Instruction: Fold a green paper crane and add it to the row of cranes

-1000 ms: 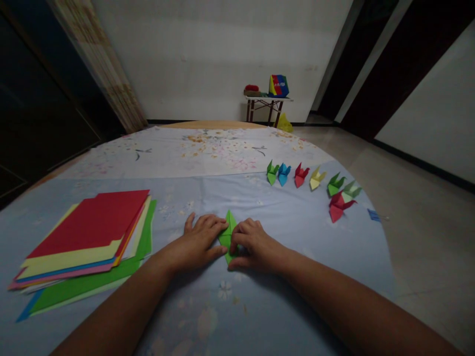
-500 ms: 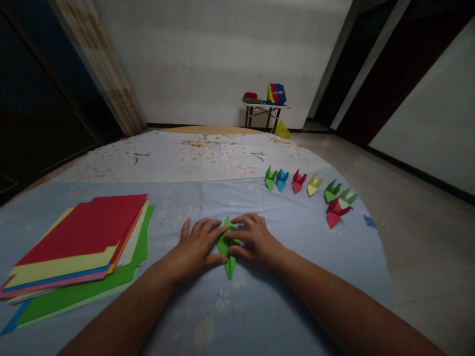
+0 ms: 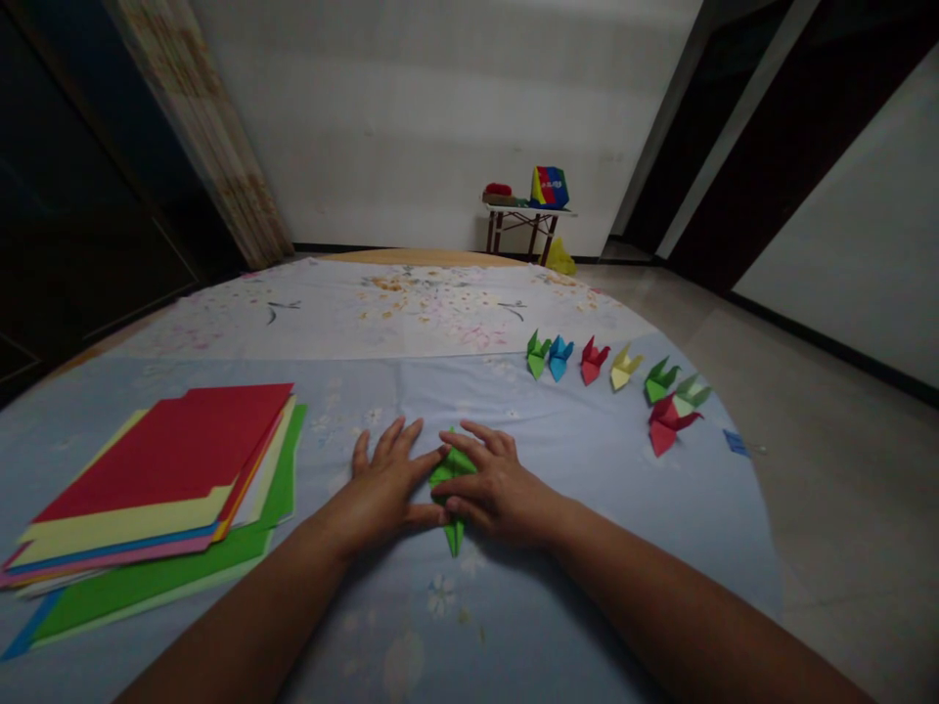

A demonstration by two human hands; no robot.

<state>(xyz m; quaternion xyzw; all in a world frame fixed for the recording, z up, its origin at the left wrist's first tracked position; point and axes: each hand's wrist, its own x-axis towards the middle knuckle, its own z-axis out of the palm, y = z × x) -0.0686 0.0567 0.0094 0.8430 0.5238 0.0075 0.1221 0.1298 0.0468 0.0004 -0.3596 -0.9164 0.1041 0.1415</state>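
A narrow diamond of folded green paper point(image 3: 456, 462) lies flat on the blue floral cloth, its lower tip pointing towards me. My left hand point(image 3: 385, 484) rests at its left side with fingers spread; the index fingertip and thumb touch the paper's edge. From the right, my right hand point(image 3: 493, 479) reaches over the paper with bent fingers, pressing on it and hiding much of its middle. The right fingertips nearly meet the left index finger and thumb. Which layers they hold cannot be seen.
On the left lies a stack of coloured paper sheets point(image 3: 168, 450), red on top. Several folded paper cranes stand at the right, among them a blue crane point(image 3: 559, 358) and a red crane point(image 3: 669, 425). A small side table point(image 3: 539, 212) stands by the wall.
My right fingers have moved left across the green paper and cover more of it. The left fingers have spread wider. The view has shifted slightly.
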